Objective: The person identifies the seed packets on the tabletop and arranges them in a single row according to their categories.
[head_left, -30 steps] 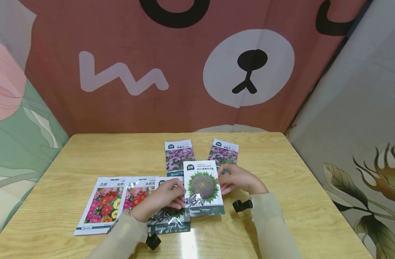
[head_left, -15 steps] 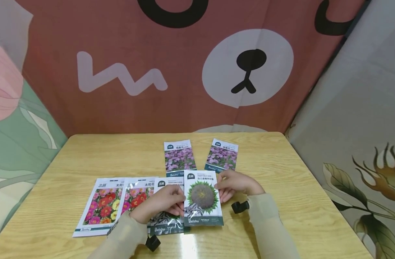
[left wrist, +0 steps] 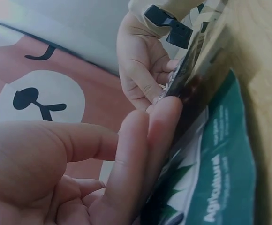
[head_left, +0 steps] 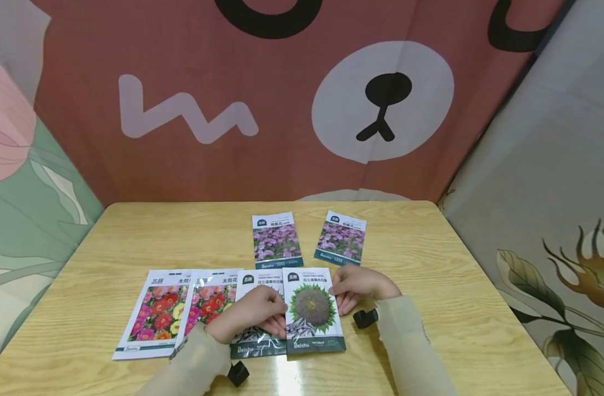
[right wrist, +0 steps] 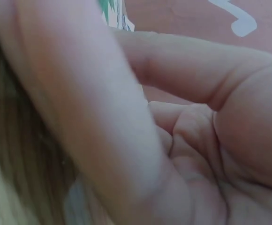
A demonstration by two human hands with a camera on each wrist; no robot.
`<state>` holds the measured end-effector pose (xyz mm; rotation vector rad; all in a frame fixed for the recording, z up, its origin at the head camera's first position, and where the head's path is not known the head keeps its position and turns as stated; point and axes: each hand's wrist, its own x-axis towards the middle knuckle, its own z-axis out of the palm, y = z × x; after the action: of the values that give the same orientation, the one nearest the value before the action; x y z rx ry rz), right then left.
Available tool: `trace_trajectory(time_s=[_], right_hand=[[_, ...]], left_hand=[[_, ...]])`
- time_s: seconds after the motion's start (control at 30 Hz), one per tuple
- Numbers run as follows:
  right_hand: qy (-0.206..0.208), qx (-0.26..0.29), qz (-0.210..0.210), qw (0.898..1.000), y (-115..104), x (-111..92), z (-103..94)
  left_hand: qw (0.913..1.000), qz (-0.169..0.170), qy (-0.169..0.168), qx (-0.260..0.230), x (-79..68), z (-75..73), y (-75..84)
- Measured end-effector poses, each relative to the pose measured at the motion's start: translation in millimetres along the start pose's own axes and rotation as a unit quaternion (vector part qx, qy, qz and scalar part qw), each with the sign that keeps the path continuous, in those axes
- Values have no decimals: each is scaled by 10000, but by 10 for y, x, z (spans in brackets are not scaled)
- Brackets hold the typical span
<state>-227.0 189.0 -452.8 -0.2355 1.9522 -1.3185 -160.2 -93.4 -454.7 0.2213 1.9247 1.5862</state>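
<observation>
A white seed packet (head_left: 311, 305) with a large sunflower head and a dark green bottom band stands between both hands in the head view. At its left edge, my left hand (head_left: 254, 308) pinches it between thumb and fingers. The right edge is pinched by my right hand (head_left: 363, 286). In the left wrist view this packet shows edge-on, close over the table. A matching sunflower seed packet (head_left: 257, 347) lies directly to its left, partly covered by my left hand. The right wrist view is mostly filled by the fingers.
Two packets with red and pink flowers, the outer one (head_left: 158, 313) and the inner one (head_left: 212, 300), overlap at the left. Behind the hands lie two purple-flower packets, one left (head_left: 277, 242) and one right (head_left: 340, 239). The wooden table (head_left: 430, 247) meets a bear-patterned curtain (head_left: 282, 170).
Both hands have brought the sunflower packet down and toward the body, beside its match. The two purple-flower packets, partly covered before, now show fully.
</observation>
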Motion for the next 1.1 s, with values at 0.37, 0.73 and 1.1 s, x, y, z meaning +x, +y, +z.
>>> trace_trajectory(time_s=[0.37, 0.73, 1.1], right_hand=[[124, -142, 104, 9998, -36, -30, 35], [71, -66, 50, 9999, -29, -39, 30], [-62, -142, 60, 9999, -25, -9, 27]], left_hand=[[9994, -51, 155, 317, -2, 39, -7], [9978, 58, 313, 580, 0, 45, -3], [9947, 141, 351, 959, 6, 38, -21]])
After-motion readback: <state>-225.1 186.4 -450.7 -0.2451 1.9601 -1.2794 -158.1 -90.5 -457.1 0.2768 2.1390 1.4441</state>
